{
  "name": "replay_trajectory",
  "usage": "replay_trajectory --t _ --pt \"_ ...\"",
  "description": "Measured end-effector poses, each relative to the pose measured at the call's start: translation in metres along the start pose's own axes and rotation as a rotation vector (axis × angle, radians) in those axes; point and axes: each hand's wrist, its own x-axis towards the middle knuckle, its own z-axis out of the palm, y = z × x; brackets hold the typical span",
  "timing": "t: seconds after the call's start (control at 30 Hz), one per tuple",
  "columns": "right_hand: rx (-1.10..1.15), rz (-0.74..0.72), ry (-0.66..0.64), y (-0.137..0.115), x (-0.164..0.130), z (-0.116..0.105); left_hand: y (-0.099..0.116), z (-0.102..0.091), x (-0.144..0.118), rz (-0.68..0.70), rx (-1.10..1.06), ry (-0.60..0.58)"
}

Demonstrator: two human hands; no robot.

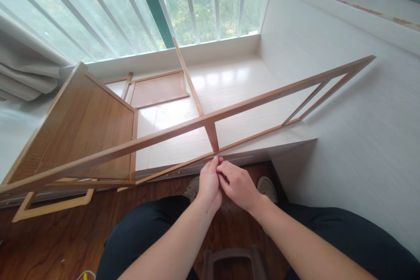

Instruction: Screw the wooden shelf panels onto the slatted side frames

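Observation:
A long brown wooden frame [157, 134] stretches across the view, with a slim crosspiece [212, 136] near its middle. Just below that crosspiece, at the frame's lower rail, my left hand [210, 181] and my right hand [238, 182] meet. The fingers of both are curled in, their tips pinched together by the rail. Whatever may sit between the fingertips is too small or too hidden to make out. A screw-like fitting [204, 122] shows in the upper rail above the crosspiece. Leaning at the left is a large wooden panel [87, 127] joined to the frame.
A smaller wooden panel [157, 90] lies on the white window ledge [236, 74]. Barred windows stand behind, and a grey curtain [22, 61] hangs at left. The white wall [354, 140] is at right. Below are the dark wood floor [75, 232] and a brown stool [231, 253].

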Motion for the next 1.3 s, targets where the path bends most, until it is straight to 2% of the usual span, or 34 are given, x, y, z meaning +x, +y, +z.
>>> replay_trajectory --t 0.33,0.6,0.73,0.93,1.07,1.3 --pt "-0.004 0.041 0.019 0.0013 0.0012 0.0029 -0.0002 0.0000 -0.0055 0.070 0.118 -0.039" --pt "0.005 0.046 0.009 0.0025 -0.0009 0.0058 -0.0016 0.0020 -0.0057 -0.066 0.030 0.034" --pt "-0.010 0.038 0.005 0.0011 0.0002 0.0036 -0.0001 0.0032 -0.0068 -0.058 0.025 0.042" --pt "-0.018 0.019 0.014 0.0019 0.0003 0.0034 -0.0014 -0.0002 -0.0051 0.002 0.047 -0.040" --pt "0.053 0.019 0.073 0.0013 -0.0006 0.0035 -0.0022 -0.0015 -0.0054 0.049 0.078 -0.087" --pt "0.053 0.024 0.114 0.0003 -0.0003 0.0023 -0.0013 -0.0003 -0.0065 0.013 0.105 -0.117"
